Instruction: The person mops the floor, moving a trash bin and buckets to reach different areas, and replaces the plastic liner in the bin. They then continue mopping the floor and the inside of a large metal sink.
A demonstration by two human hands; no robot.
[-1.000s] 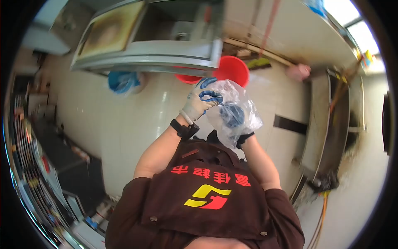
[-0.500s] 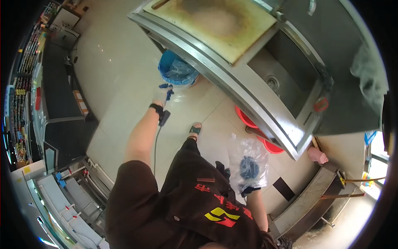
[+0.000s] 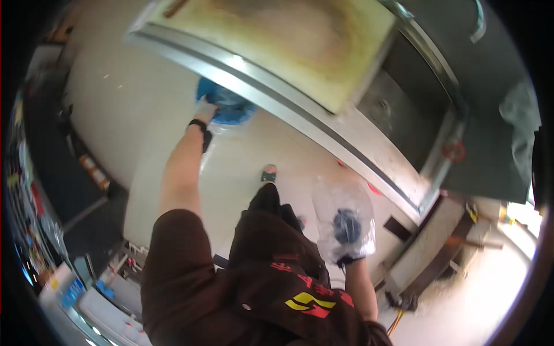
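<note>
My left hand [image 3: 205,109], in a light glove with dark blue finger parts, reaches down to the near left rim of a blue bin [image 3: 238,119]. Its fingers are blurred against the blue and blend into it. A dark band circles that wrist. Inside the bin hangs a bluish see-through liner. Low on the right, a large clear plastic bag [image 3: 328,199] spreads around my right hand [image 3: 347,226]. The hand shows through the film as a dark blue rounded shape, closed on the bag. At that wrist is a dark cuff.
Above the bin runs a steel counter edge [image 3: 254,95], carrying a stained yellowish cutting board [image 3: 346,69] and a sink [image 3: 398,95]. Red basins [image 3: 375,189] peek out under it. My sandaled foot [image 3: 269,173] stands on the tiled floor. A black cabinet [image 3: 52,167] lines the left.
My left hand has moved forward from just short of the bin to its rim. The right hand stays low with the clear bag. The whole view has shifted and blurred.
</note>
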